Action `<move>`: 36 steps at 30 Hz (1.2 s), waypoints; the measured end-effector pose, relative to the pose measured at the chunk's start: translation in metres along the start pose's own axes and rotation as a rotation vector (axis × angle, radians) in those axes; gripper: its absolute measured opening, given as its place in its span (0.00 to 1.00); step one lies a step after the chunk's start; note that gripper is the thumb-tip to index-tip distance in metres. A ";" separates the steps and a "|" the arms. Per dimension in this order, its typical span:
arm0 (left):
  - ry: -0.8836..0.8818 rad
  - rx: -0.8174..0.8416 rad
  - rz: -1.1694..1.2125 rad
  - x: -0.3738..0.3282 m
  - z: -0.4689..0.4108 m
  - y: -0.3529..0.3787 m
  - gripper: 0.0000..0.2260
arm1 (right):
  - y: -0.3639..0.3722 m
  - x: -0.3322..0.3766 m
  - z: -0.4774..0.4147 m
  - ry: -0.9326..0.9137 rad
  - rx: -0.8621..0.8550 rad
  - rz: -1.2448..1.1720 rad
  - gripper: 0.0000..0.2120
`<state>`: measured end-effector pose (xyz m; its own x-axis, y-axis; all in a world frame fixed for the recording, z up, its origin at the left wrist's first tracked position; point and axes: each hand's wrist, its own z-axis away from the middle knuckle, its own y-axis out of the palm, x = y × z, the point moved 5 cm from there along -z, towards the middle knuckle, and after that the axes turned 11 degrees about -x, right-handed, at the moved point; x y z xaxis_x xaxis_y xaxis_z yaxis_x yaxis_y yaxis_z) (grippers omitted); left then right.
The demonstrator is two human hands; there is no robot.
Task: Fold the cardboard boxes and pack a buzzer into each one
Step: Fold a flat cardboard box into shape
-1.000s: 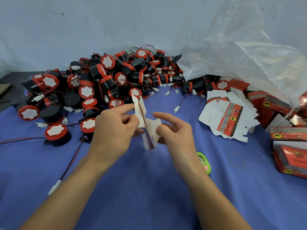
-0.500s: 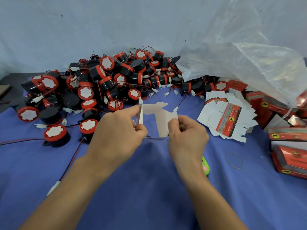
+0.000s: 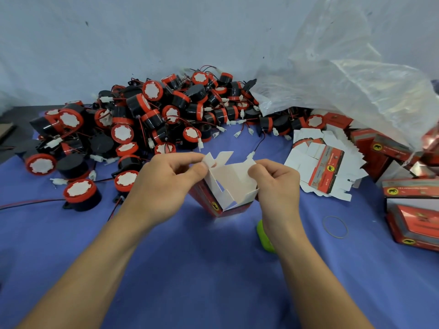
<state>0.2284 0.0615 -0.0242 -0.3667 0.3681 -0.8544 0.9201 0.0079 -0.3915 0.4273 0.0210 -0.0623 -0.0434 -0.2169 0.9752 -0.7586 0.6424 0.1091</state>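
Observation:
I hold a small cardboard box [image 3: 229, 186], red outside and white inside, above the blue cloth at the centre. It stands opened up with its flaps pointing up, and its inside is empty. My left hand [image 3: 166, 181] pinches a flap on its left side. My right hand [image 3: 276, 184] pinches the flap on its right side. A big heap of black and red buzzers [image 3: 147, 124] with thin wires lies behind the box, reaching to the left edge. A stack of flat unfolded boxes [image 3: 320, 167] lies to the right.
Folded red boxes [image 3: 413, 210] stand along the right edge under a crumpled clear plastic bag [image 3: 344, 79]. A rubber band [image 3: 335, 226] and a green object [image 3: 264, 238] partly hidden by my right wrist lie on the blue cloth [image 3: 213, 269]. A pale wall closes the back.
The flat cardboard blank has been opened into a box shape. Both hands moved apart to its sides and now pinch its upper flaps.

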 end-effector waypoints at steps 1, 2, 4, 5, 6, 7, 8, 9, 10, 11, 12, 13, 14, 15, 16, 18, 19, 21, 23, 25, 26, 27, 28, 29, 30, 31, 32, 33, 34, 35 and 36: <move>-0.039 0.014 -0.001 0.005 -0.002 -0.001 0.10 | 0.001 -0.002 0.000 0.010 0.021 0.003 0.10; -0.076 0.029 -0.003 0.010 -0.003 -0.002 0.09 | 0.003 -0.005 0.000 0.020 0.040 0.015 0.10; -0.097 0.065 -0.039 0.014 -0.005 -0.003 0.05 | 0.005 -0.009 0.001 0.047 0.067 0.047 0.10; -0.090 0.094 -0.064 0.016 -0.005 -0.003 0.03 | 0.006 -0.009 0.001 0.062 0.079 0.062 0.09; -0.082 0.122 -0.093 0.016 -0.005 -0.004 0.04 | 0.007 -0.010 0.002 0.081 0.087 0.070 0.08; -0.075 0.144 -0.129 0.017 -0.005 -0.004 0.05 | 0.008 -0.011 0.003 0.102 0.089 0.069 0.08; -0.062 0.154 -0.170 0.017 -0.004 -0.006 0.06 | 0.008 -0.011 0.003 0.118 0.087 0.059 0.09; -0.039 0.146 -0.220 0.016 -0.003 -0.007 0.06 | 0.007 -0.010 0.002 0.124 0.092 0.034 0.11; -0.013 0.122 -0.279 0.014 -0.002 -0.009 0.07 | 0.007 -0.009 0.001 0.124 0.110 -0.008 0.13; 0.011 0.091 -0.339 0.013 -0.002 -0.011 0.08 | 0.006 -0.007 0.000 0.124 0.143 -0.055 0.15; 0.026 0.062 -0.388 0.010 -0.001 -0.012 0.08 | 0.007 -0.004 0.000 0.122 0.186 -0.091 0.14; 0.036 0.032 -0.427 0.009 0.000 -0.013 0.09 | 0.007 -0.002 0.001 0.113 0.228 -0.096 0.12; 0.042 -0.004 -0.462 0.007 0.001 -0.013 0.10 | 0.007 0.000 0.002 0.097 0.258 -0.069 0.09; 0.049 -0.048 -0.500 0.005 0.002 -0.014 0.11 | 0.008 0.001 0.003 0.080 0.275 -0.031 0.09; 0.060 -0.098 -0.539 0.003 0.003 -0.014 0.12 | 0.009 0.002 0.005 0.066 0.279 0.001 0.12; 0.099 -0.189 -0.603 -0.003 0.006 -0.014 0.13 | 0.009 0.001 0.005 0.062 0.261 0.021 0.19; 0.126 -0.221 -0.641 -0.006 0.008 -0.013 0.14 | 0.009 0.002 0.005 0.060 0.253 0.027 0.21; 0.187 -0.264 -0.748 -0.012 0.011 -0.011 0.17 | 0.008 0.003 0.005 0.041 0.254 0.062 0.21; 0.213 -0.268 -0.854 -0.016 0.011 -0.010 0.18 | 0.007 0.003 0.006 0.014 0.261 0.140 0.15; 0.203 -0.235 -0.911 -0.016 0.008 -0.012 0.18 | 0.006 0.004 0.007 -0.041 0.247 0.221 0.08; 0.202 -0.222 -0.927 -0.015 0.006 -0.015 0.18 | 0.007 0.005 0.009 -0.078 0.234 0.246 0.05; 0.207 -0.213 -0.933 -0.014 0.004 -0.018 0.18 | 0.008 0.005 0.009 -0.114 0.219 0.272 0.02; 0.217 -0.210 -0.930 -0.013 0.003 -0.020 0.19 | 0.008 0.005 0.010 -0.146 0.201 0.305 0.01; 0.234 -0.212 -0.924 -0.012 0.003 -0.021 0.20 | 0.009 0.005 0.011 -0.176 0.184 0.340 0.03; 0.257 -0.221 -0.909 -0.011 0.004 -0.020 0.20 | 0.009 0.005 0.012 -0.203 0.175 0.373 0.04; 0.288 -0.232 -0.884 -0.011 0.005 -0.018 0.21 | 0.010 0.005 0.013 -0.224 0.170 0.398 0.05; 0.320 -0.249 -0.835 -0.011 0.007 -0.015 0.20 | 0.011 0.005 0.014 -0.235 0.170 0.411 0.05; 0.338 -0.271 -0.767 -0.011 0.009 -0.013 0.19 | 0.012 0.004 0.015 -0.236 0.175 0.413 0.06; 0.332 -0.293 -0.688 -0.010 0.011 -0.012 0.17 | 0.013 0.004 0.016 -0.231 0.183 0.408 0.07; 0.301 -0.319 -0.606 -0.006 0.012 -0.013 0.15 | 0.014 0.004 0.016 -0.224 0.192 0.404 0.08; 0.260 -0.340 -0.533 0.000 0.012 -0.014 0.14 | 0.015 0.004 0.016 -0.219 0.202 0.403 0.08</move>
<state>0.2140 0.0499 -0.0229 -0.7759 0.4442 -0.4479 0.6306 0.5264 -0.5703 0.4055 0.0178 -0.0600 -0.4781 -0.1443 0.8664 -0.7633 0.5562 -0.3286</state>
